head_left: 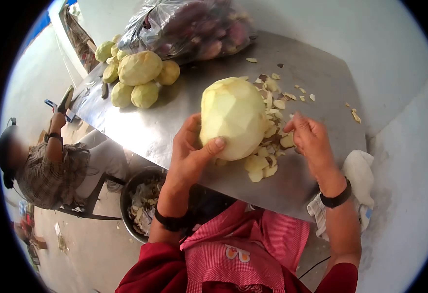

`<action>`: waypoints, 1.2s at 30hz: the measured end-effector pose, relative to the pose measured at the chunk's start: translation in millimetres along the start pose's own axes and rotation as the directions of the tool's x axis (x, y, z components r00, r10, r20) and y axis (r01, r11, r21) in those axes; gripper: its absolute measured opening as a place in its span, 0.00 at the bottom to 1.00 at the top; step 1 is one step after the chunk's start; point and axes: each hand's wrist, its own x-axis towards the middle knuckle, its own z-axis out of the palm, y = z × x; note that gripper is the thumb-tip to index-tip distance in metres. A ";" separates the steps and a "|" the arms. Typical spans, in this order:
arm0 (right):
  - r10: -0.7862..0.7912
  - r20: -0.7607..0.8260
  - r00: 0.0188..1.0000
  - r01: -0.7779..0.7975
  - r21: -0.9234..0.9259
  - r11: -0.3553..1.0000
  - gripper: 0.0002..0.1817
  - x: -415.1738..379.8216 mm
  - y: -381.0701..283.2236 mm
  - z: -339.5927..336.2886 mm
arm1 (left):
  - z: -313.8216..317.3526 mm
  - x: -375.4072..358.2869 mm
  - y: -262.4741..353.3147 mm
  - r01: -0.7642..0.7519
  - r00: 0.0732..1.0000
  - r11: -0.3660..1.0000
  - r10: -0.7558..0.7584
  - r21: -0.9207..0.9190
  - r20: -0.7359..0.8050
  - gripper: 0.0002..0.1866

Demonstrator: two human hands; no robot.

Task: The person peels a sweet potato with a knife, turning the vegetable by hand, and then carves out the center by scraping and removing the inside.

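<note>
My left hand [190, 154] holds a large, pale yellow peeled root vegetable [233, 117], thumb across its near face and fingers around its left side. Flat cut facets cover its surface. To its right, my right hand [311, 139] is closed, its fingers bent together; what they grip is too hidden to make out. Below and between the hands, a heap of peelings [260, 163] lies on the metal table [316, 63]. Several peeled vegetables [140, 68] are piled at the table's far left.
A clear plastic bag [199, 29] of purplish vegetables stands at the back against the wall. White cloths [358, 178] hang by the right edge. Below the table's left side is a round tub [122, 200] of scraps. Another person [52, 168] sits at the left, one hand raised holding something.
</note>
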 end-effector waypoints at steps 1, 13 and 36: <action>-0.002 -0.007 1.000 0.002 -0.001 1.000 0.26 -2.7 -2.2 -2.4 | -2.3 0.1 -2.1 0.004 1.000 1.000 -0.004 0.021 -0.027 0.36; 0.159 0.499 0.852 -0.325 0.267 0.907 0.27 -11.4 -3.3 19.0 | -1.0 5.4 1.5 0.008 0.997 0.994 0.001 0.112 -0.078 0.36; 0.093 0.293 0.952 -0.172 0.258 0.951 0.27 -9.9 1.2 12.5 | 1.3 15.5 -21.3 0.076 0.979 0.923 -0.141 -0.378 -0.149 0.37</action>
